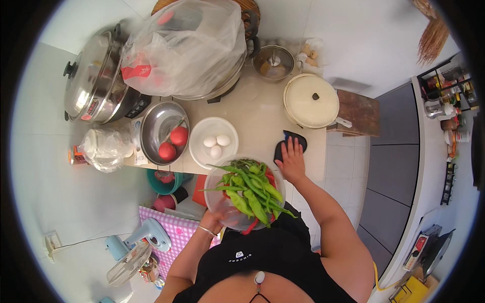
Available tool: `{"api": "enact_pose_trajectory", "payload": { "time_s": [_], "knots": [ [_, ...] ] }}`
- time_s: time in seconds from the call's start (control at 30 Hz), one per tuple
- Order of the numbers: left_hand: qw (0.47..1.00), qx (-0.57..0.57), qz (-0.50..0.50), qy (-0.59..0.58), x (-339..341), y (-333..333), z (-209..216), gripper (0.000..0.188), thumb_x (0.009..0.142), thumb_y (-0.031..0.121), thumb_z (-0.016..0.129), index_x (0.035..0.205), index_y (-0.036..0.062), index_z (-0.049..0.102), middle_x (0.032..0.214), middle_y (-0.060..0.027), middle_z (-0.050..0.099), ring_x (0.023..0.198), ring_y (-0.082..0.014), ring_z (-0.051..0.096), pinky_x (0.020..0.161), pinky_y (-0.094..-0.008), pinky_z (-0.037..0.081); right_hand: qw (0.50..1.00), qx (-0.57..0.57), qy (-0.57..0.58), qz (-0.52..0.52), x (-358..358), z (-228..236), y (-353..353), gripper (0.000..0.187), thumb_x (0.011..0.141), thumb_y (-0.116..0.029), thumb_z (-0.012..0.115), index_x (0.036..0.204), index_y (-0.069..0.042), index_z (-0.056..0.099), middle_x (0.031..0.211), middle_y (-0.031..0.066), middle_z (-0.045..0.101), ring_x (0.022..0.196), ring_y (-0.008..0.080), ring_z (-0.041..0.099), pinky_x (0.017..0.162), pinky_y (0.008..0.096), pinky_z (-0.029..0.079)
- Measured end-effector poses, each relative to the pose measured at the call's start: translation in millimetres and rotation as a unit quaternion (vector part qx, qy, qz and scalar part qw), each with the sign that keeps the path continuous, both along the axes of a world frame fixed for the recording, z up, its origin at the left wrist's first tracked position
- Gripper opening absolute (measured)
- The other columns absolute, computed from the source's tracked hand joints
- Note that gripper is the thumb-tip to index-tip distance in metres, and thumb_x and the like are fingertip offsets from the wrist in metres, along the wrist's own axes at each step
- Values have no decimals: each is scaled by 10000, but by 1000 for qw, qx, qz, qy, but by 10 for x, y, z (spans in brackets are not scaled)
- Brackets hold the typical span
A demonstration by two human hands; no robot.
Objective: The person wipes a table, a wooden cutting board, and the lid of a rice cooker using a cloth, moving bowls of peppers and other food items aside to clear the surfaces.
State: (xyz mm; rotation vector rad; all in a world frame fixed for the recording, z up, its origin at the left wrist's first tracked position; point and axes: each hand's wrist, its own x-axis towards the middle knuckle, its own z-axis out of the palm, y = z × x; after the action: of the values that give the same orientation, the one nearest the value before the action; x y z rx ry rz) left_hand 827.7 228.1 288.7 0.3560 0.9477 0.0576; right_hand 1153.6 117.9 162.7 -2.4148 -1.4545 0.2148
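Observation:
My left hand (214, 220) grips the near-left side of a clear plastic bowl (214, 194), held in front of me at the table's near edge. Long green peppers (250, 187) are heaped in it, with a few red peppers (249, 227) among them. My right hand (292, 160) lies flat, fingers stretched out, on a black pad-like thing with a blue edge (302, 140) near the table's right end; its exact kind is unclear. Just beyond the bowl, three white eggs (215, 151) rest in a white bowl (198, 156). Left of that, a steel bowl (151, 121) holds two tomatoes (178, 136).
A cream lidded pot (303, 103) stands beyond my right hand, beside a wooden board (361, 112). Farther back are a small steel pot (273, 61) and a large plastic-covered pan (192, 50). A steel steamer (93, 76) stands far left; a fan (129, 262) is below.

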Motion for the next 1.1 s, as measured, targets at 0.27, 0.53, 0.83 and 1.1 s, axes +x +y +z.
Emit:
{"api": "enact_pose_trajectory", "payload": {
  "time_s": [0.27, 0.53, 0.83, 1.1],
  "knots": [
    [998, 37, 47, -1, -106, -16, 144, 909, 575, 11, 558, 1451, 105, 339, 1346, -214, 476, 1192, -462, 502, 851, -592, 507, 998, 60, -18, -20, 209, -205, 1309, 714, 875, -402, 583, 1420, -4, 351, 1527, 221, 224, 1417, 368, 210, 1158, 468, 174],
    [997, 66, 43, 14, -168, 37, 292, 874, 614, 0, 537, 1457, 71, 315, 1369, -281, 427, 1232, -498, 452, 871, -616, 485, 997, 74, -1, 7, 339, -208, 1225, 667, 862, -343, 610, 1395, -7, 390, 1511, 211, 268, 1401, 360, 251, 1147, 448, 220],
    [994, 56, 90, 13, -267, 4, 305, 853, 595, -18, 536, 1428, 60, 368, 1283, -260, 506, 1175, -485, 511, 811, -585, 538, 999, -34, 11, -8, -42, -50, -1056, 677, 812, -283, 679, 1385, -30, 422, 1514, 204, 272, 1418, 357, 231, 1136, 470, 224],
    [998, 28, 61, 9, -121, -97, 333, 858, 599, -15, 538, 1432, 42, 344, 1340, -310, 449, 1197, -503, 488, 844, -588, 520, 997, 76, 11, 27, 132, -213, 602, 628, 852, -336, 625, 1367, -25, 445, 1504, 192, 301, 1406, 344, 259, 1141, 458, 220]
  ]
}}
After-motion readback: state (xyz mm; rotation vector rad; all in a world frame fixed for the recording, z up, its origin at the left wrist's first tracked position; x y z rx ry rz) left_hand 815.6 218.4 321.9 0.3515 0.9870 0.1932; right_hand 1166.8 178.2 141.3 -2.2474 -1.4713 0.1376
